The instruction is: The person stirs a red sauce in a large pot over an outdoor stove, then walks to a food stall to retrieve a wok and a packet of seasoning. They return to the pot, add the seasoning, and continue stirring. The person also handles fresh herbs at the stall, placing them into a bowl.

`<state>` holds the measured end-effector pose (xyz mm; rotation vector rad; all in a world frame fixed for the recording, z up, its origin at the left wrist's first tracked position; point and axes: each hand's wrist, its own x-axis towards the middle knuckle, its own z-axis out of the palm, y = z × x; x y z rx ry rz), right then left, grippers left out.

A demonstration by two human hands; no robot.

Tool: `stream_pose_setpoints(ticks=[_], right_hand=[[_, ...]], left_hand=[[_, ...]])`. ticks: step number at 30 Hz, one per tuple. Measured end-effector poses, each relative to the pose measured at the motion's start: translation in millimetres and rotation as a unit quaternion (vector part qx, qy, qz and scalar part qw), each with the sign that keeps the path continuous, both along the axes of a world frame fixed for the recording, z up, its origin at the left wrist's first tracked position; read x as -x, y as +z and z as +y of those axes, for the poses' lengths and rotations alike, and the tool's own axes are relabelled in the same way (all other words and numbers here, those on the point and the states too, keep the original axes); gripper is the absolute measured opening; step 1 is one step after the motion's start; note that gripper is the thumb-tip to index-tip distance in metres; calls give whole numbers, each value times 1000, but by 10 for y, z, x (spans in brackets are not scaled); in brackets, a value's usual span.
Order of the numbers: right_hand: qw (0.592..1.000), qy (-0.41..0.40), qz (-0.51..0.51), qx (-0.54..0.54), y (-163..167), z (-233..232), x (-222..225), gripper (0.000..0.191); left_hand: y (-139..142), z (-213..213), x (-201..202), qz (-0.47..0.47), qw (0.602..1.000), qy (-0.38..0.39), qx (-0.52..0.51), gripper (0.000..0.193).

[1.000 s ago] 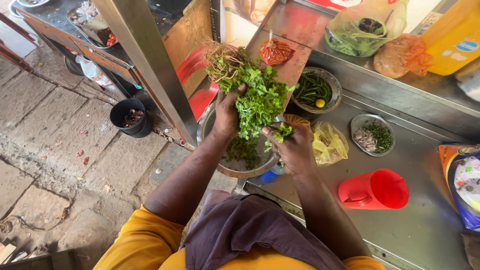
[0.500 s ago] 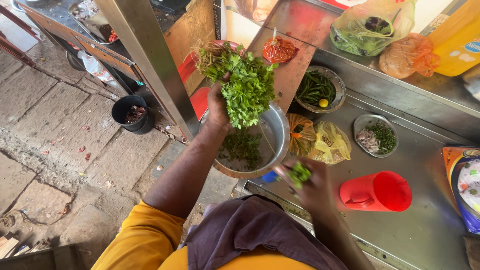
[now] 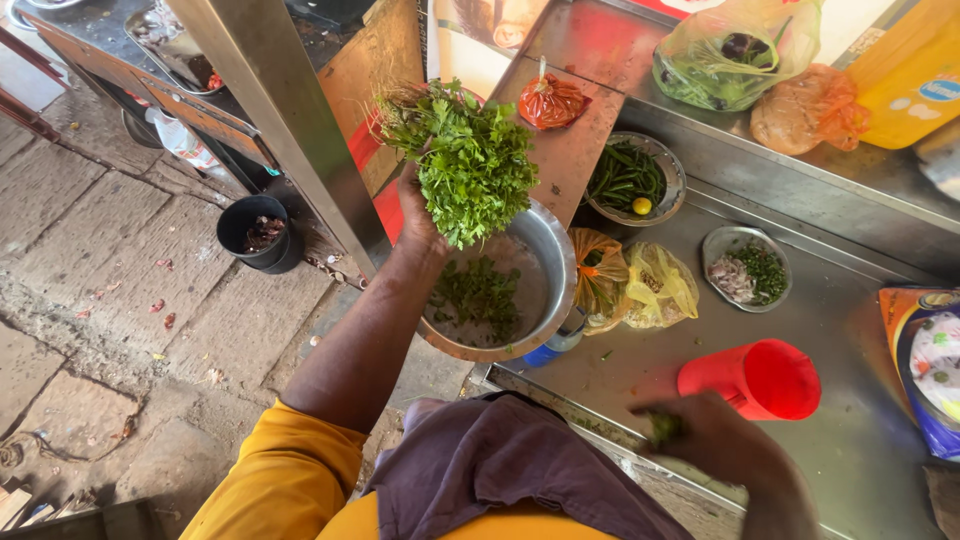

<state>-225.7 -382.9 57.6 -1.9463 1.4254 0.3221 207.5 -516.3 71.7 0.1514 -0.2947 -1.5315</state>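
My left hand grips a big bunch of green leafy herbs by the stems and holds it above a round steel bowl. Picked green leaves lie in the bottom of that bowl. My right hand, blurred, is low at the front edge of the steel counter, closed on a small pinch of green leaves. A red plastic mug lies on its side just beyond the right hand.
Behind the bowl are yellow and orange plastic bags, a steel dish of green chillies, a small plate of chopped bits and a tied red bag. A black pot stands on the stone paving at left.
My right hand has pulled away from the bunch toward me and to the right with a pinch of leaves. My left hand keeps the bunch raised over the bowl.
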Motion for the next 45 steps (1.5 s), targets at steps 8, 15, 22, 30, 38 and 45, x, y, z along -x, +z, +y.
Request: stream_pose_setpoints(ticks=[8, 15, 22, 30, 38, 45], right_hand=[[702, -230, -651, -175, 5, -358, -1138, 13], [613, -225, -701, -288, 98, -575, -1575, 19], [533, -169, -767, -314, 238, -828, -2105, 29], [672, -96, -659, 324, 346, -497, -2749, 72], [631, -62, -521, 572, 286, -464, -2890, 64], [685, -79, -534, 489, 288, -869, -2807, 24]], left_hand=[[150, 57, 99, 0, 1000, -8, -8, 53], [100, 22, 100, -42, 999, 8, -12, 47], [-30, 20, 126, -79, 996, 41, -5, 43], [-137, 110, 176, -125, 990, 69, 10, 40], [-196, 214, 213, -167, 983, 78, 19, 36], [-115, 84, 294, -200, 975, 98, 21, 33]])
